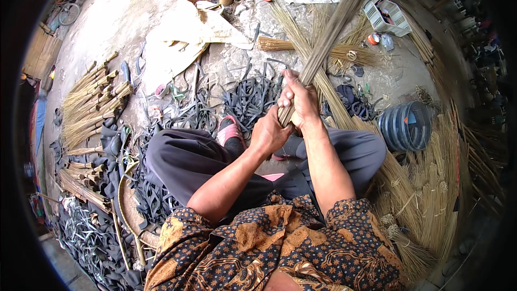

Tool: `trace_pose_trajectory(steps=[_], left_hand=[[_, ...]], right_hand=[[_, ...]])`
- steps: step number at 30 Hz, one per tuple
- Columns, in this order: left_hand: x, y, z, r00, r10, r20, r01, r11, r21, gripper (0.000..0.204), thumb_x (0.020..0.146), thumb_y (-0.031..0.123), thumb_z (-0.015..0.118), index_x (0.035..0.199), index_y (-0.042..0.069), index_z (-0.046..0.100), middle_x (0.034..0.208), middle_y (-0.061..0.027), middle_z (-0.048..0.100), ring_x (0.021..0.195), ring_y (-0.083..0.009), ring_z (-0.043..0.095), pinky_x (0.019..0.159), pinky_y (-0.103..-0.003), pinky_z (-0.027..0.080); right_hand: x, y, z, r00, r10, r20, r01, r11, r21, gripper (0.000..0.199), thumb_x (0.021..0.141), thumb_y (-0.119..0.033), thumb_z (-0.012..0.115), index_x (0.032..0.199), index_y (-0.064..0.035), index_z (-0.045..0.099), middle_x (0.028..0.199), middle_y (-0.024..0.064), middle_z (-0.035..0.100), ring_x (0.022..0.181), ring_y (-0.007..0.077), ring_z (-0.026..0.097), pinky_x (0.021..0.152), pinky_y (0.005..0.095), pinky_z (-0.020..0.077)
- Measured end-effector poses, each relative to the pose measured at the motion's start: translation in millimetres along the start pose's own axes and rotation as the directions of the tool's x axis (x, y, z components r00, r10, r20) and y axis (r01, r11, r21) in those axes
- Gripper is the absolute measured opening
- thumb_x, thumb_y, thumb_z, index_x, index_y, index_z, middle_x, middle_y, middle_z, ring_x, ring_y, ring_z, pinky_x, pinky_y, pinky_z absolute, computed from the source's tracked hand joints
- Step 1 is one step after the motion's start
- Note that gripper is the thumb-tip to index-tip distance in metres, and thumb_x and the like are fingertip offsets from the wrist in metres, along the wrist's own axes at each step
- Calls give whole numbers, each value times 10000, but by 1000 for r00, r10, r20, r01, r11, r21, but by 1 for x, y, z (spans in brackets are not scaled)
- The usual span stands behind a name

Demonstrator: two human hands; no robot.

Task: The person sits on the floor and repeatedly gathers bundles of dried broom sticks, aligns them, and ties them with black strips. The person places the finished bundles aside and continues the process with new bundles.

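Floor: carries loose stalks at the right and dark strips ahead of the crossed legs.
Held bundle: slants up and away from above the legs, clear of the lap.
Right hand: grip closed around the bundle, just above the left hand.
Left hand: grip pressed around the bundle near its lower end.
Lower bundle end: step in hand appears to be steadying and evening stalks; next move likely calls for firm, even pressure from both grips.
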State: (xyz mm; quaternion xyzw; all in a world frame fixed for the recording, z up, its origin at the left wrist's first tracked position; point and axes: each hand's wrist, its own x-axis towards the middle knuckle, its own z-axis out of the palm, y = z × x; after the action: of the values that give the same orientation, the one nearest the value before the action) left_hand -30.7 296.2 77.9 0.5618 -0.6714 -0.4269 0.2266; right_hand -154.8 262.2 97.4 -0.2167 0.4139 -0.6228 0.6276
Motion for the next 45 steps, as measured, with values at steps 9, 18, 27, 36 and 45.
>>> trace_pose_trajectory(steps=[9,18,27,36,45], left_hand=[[10,-8,-10,988,-60,146,45,993,106,432,857,235,658,1168,-33,525,1032,-366,688,1001,-527,675,858,-580,525],[60,2,-79,993,7,116,-42,951,306,318,903,291,643,1097,39,629,939,-315,717,902,-500,702,815,-583,554],[90,1,-182,999,51,-6,-45,932,360,333,941,324,706,1038,23,603,809,-260,693,830,-480,682,715,-555,516],[101,-5,-198,991,-75,-107,83,994,73,359,940,235,774,1172,-7,645,828,-97,689,766,-132,621,735,-334,523],[110,-10,-201,983,-118,-138,129,989,74,319,912,259,788,1085,31,647,716,-213,677,731,-413,713,634,-430,525]], right_hand=[[15,23,7,967,64,-246,-57,998,36,245,953,-324,761,1086,-126,707,601,-69,428,488,81,445,470,266,406],[53,33,24,993,-106,-60,106,994,-3,766,957,-662,611,1411,-52,510,1049,124,705,986,233,702,873,418,568],[97,124,-107,943,119,-310,-299,714,-633,296,1014,-346,629,1043,-53,660,787,2,674,547,85,607,506,238,453],[89,239,-159,856,58,-514,-517,113,-848,285,916,-383,703,1076,-157,771,1099,162,759,1054,358,715,909,448,548],[158,262,-156,820,-135,-556,-504,291,-813,308,884,-406,740,981,-114,762,975,181,759,948,370,720,829,452,550]])
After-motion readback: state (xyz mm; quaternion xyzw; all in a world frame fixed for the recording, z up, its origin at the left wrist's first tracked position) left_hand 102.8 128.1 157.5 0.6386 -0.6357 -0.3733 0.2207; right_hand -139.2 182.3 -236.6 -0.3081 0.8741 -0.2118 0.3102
